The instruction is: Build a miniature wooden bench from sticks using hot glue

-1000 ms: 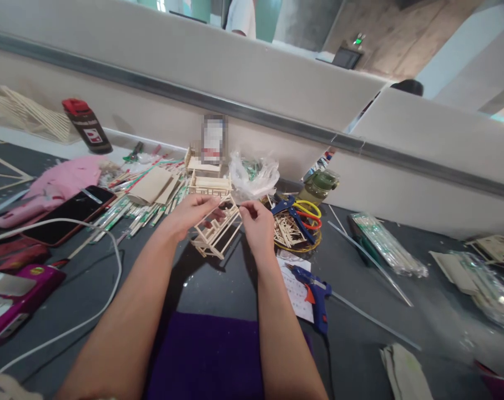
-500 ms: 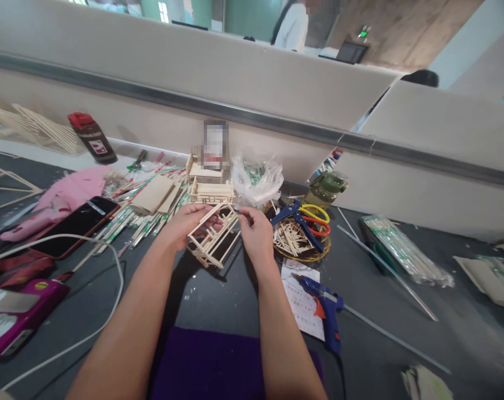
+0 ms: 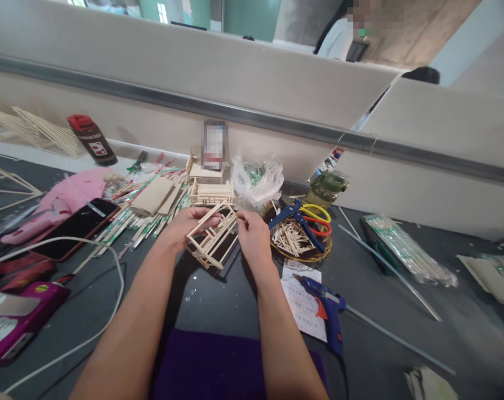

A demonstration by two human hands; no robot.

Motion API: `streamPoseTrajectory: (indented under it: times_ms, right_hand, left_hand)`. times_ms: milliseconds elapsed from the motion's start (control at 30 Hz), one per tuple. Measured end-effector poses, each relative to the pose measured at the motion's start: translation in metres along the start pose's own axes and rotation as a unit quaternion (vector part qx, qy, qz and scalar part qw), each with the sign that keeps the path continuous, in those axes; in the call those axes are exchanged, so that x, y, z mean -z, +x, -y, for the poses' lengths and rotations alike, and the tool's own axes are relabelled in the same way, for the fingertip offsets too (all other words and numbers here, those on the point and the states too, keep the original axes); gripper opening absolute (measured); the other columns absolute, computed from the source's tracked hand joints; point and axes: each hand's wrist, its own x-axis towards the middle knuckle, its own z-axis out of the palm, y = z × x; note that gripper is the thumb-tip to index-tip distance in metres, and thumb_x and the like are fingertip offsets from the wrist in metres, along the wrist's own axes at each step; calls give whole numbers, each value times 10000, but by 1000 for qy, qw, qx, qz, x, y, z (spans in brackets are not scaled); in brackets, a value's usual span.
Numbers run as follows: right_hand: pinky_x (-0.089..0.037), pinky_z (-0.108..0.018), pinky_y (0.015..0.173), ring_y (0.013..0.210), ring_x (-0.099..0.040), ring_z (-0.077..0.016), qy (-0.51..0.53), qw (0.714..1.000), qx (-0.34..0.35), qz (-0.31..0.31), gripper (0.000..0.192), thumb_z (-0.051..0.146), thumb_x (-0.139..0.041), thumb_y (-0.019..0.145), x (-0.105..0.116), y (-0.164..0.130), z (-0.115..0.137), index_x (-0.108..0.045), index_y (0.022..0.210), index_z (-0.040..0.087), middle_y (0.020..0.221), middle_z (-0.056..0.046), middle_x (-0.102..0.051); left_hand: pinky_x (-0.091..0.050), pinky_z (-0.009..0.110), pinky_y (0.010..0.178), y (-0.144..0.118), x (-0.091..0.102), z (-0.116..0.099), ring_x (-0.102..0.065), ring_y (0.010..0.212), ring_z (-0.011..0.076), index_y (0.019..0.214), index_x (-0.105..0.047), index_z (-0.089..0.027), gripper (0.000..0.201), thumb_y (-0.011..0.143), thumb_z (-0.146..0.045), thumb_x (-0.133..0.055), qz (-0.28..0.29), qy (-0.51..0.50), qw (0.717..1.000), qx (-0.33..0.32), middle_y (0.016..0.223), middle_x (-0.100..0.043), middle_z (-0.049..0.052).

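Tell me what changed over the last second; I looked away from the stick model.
Little changed. The left hand and right hand keep their grip on the stick frame, which tipped slightly. Behind the partition, a person walked rightward. The glue gun, scissors and phone stayed put.

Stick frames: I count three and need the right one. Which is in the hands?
The tilted open frame, held between left hand and right hand; the other two stand behind, untouched.

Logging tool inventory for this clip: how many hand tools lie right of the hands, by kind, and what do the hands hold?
Glue gun, blue: 1
Blue-handled cutters: 1
Scissors, yellow and red handles: 1
Stick frame model, held by left hand and right hand: 1
Total: 4
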Motion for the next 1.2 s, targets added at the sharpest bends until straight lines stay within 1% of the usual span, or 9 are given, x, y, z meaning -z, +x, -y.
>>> streamPoseTrajectory:
  times_ms: [167, 400, 600, 767, 967, 1200]
  right_hand:
    - [-466, -317, 920, 994, -652, -207, -10, 1000, 0, -1, 271, 123, -486, 893, 1, 0, 0, -705, 1047, 170, 1052, -88, -716]
    - [-473, -314, 894, 958, -656, -203, -26, 1000, 0, 4, 261, 132, -488, 897, 2, 1, 1, -709, 1026, 184, 1029, -83, -715]
    - [-468, -325, 910, 978, -647, -212, -26, 1000, -1, 5, 264, 125, -490, 890, 2, 1, 1, -703, 1039, 174, 1041, -86, -710]
    - [-469, -327, 907, 976, -646, -214, -31, 999, -4, 12, 267, 131, -487, 896, 2, 2, 1, -700, 1050, 172, 1049, -85, -708]
    - [-461, -311, 916, 985, -644, -200, -31, 999, -4, 12, 265, 132, -490, 896, 2, 2, 0, -699, 1049, 185, 1052, -79, -708]
    - [-458, -317, 914, 981, -642, -204, -34, 999, -1, 14, 264, 133, -493, 895, 2, 2, 0, -696, 1058, 177, 1050, -83, -706]
  left_hand:
    - [-461, 230, 489, 1, -2, 1, -574, 517, 117, 797, -737, -136, 473, 409, -336, -918, -6, -3, 1000, -15, 664, -674, 19]
    - [-466, 213, 524, 8, 1, 7, -590, 572, 114, 796, -736, -141, 427, 463, -347, -905, 0, 8, 999, -36, 702, -678, 20]
    - [-456, 215, 508, 7, 1, 6, -568, 541, 109, 779, -739, -133, 417, 453, -332, -908, -3, 5, 1000, -28, 675, -672, 22]
    - [-449, 206, 515, 9, 2, 8, -571, 553, 107, 769, -746, -130, 400, 458, -324, -906, -8, 4, 999, -31, 677, -677, 28]
    - [-438, 209, 499, 10, 1, 9, -563, 529, 108, 764, -742, -132, 393, 457, -317, -903, -8, 5, 1000, -29, 639, -660, 17]
    - [-445, 226, 514, 9, 1, 9, -576, 540, 118, 771, -749, -133, 400, 448, -316, -900, -20, 4, 999, -31, 679, -686, 33]
